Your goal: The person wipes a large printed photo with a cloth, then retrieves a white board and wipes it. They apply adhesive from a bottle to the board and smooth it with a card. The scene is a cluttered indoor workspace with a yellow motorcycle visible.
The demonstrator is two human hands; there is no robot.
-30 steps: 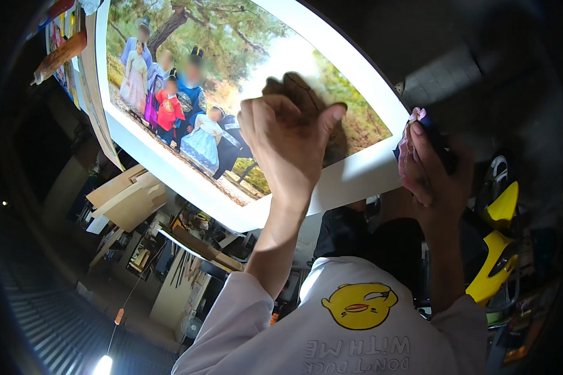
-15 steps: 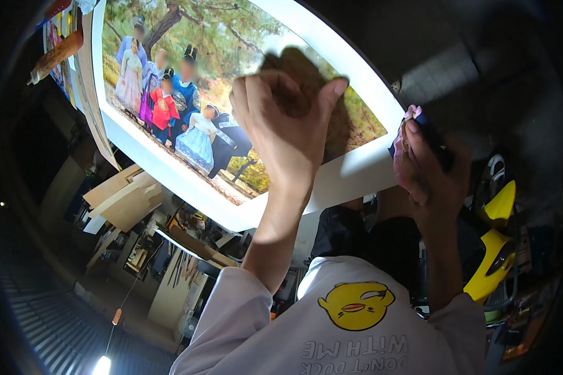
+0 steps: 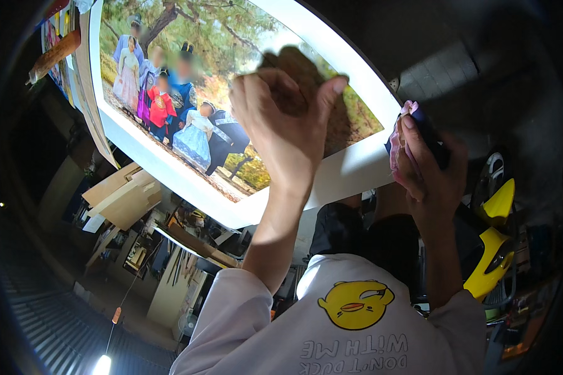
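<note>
The left hand [image 3: 288,134] lies flat and open on a big photo print [image 3: 231,112] with a white border, which fills the top of the view. The right hand [image 3: 428,169] has its fingers [image 3: 413,147] closed around a pink and dark cloth [image 3: 399,147] at the print's right edge. The wiping looks partly done, though I cannot tell how much is left.

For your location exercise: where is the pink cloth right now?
In the head view, the pink cloth is right of centre, bunched in the right hand, against the white border of the large group photograph.
</note>
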